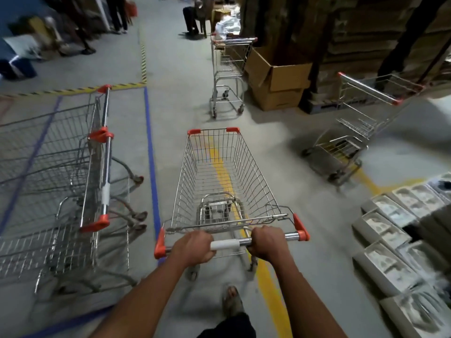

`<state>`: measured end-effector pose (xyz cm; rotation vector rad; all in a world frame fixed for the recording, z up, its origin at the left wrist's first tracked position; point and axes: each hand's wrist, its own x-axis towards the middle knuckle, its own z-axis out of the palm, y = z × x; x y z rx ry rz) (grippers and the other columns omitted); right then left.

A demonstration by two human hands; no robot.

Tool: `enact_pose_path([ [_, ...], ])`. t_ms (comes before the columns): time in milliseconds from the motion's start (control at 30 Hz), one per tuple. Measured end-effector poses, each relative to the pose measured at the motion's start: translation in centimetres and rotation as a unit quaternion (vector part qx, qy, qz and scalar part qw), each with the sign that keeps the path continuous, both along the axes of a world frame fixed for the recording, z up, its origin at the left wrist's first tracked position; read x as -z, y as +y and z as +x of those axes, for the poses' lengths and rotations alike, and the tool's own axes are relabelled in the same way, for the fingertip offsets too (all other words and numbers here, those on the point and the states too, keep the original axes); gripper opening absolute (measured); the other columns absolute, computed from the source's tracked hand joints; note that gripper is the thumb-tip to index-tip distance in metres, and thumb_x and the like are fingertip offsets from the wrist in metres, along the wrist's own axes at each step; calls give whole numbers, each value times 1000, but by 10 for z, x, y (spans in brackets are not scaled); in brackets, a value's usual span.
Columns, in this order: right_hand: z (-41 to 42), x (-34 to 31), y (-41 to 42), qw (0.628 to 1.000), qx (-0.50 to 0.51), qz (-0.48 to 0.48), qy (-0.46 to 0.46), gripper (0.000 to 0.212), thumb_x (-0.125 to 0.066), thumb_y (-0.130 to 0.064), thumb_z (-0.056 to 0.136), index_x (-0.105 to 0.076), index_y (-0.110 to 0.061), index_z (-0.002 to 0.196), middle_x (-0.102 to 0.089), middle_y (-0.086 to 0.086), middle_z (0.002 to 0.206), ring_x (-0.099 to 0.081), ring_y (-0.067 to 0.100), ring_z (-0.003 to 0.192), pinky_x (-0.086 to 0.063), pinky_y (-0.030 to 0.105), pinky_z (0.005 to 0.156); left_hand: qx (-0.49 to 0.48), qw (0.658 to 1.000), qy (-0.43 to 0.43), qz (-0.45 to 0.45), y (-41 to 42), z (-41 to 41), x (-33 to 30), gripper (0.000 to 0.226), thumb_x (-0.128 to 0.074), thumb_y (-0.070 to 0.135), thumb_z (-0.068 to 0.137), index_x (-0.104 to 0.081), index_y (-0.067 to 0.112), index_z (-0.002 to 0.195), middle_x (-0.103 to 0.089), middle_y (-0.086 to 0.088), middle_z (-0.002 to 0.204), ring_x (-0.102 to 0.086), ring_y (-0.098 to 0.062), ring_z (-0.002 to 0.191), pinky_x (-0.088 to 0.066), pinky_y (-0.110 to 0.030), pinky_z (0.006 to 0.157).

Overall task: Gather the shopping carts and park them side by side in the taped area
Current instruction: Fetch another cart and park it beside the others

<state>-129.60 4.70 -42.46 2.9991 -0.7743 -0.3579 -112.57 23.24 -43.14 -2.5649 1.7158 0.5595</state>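
Chrome cart handle [244, 242]: left hand [195, 250], right hand [267, 243] grip closed round it.

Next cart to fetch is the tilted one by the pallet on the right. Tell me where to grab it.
Grip the tilted cart by its chrome handle bar between the orange end caps, hands apart. Come from the left: that bar is its near top edge, with the basket beyond it toward the stacked goods.

held cart [227, 176] centre | parked carts [61, 172] left (inside taped area [152, 152]) | two carts ahead-right
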Motion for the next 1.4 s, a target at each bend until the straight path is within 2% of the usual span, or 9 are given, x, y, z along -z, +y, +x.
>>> enact_pose_path([
  [333,129,-5,-170,998,-66,8,4,36,-56,-55,82,-66,-21,91,-70,0,88,-69,27,80,-43,31,66,-81,997,0,-4,-149,97,-2,44,-50,50,82,-72,20,104,-72,-4,91,-69,-24,79,-56,-32,71],
  [500,196,-5,-248,995,-101,9,16,29,-54,-52,81,-57,-23,85,-70,1,88,-69,27,79,-48,31,69,-121,993,11,9,-214,146,-4,43,-51,50,80,-72,20,103,-72,-6,91,-69,-28,81,-57,-35,72],
  [567,227,-3,-278,992,-121,8,19,29,-52,-54,81,-52,-25,83,-69,0,87,-69,26,78,-47,31,68,-135,991,13,15,-240,170,-3,44,-51,50,78,-71,19,102,-72,-8,92,-69,-31,84,-56,-36,74],
  [633,261,0,-312,990,-142,-1,17,34,-51,-58,81,-55,-24,85,-68,-1,84,-68,25,76,-44,31,64,-155,988,14,14,-267,196,-2,41,-53,49,79,-71,19,102,-72,-9,93,-69,-32,85,-55,-37,74],
  [733,318,3,-361,984,-177,-15,10,39,-48,-60,82,-62,-25,91,-66,-2,79,-66,22,72,-39,31,61,-201,979,24,13,-309,236,-4,37,-56,45,80,-72,19,101,-72,-8,93,-69,-31,85,-53,-35,72],
  [867,402,-4,-422,976,-216,2,6,35,-52,-56,84,-60,-22,85,-68,-2,83,-68,24,77,-45,31,67,-244,970,12,8,-367,295,-11,34,-59,43,82,-72,18,101,-73,-9,96,-69,-31,88,-52,-35,73],
  [1033,492,-10,-487,961,-274,39,15,36,-57,-56,85,-64,-21,90,-72,2,93,-70,28,88,-50,34,77,-317,948,15,19,-426,359,-11,44,-55,52,80,-70,23,109,-70,-7,105,-69,-31,96,-54,-38,78],
  [1133,542,-11,-520,948,-313,46,25,35,-57,-53,85,-65,-20,94,-73,4,97,-70,30,91,-50,34,78,-354,934,26,25,-459,391,-19,37,-59,48,84,-70,25,112,-69,-8,110,-68,-30,98,-51,-37,78],
  [1400,696,-7,-594,911,-410,24,24,35,-57,-50,82,-65,-20,98,-73,5,100,-70,31,94,-49,34,77,-433,901,12,15,-533,492,-16,37,-61,45,87,-70,19,111,-73,-11,100,-70,-32,92,-52,-36,74],
])
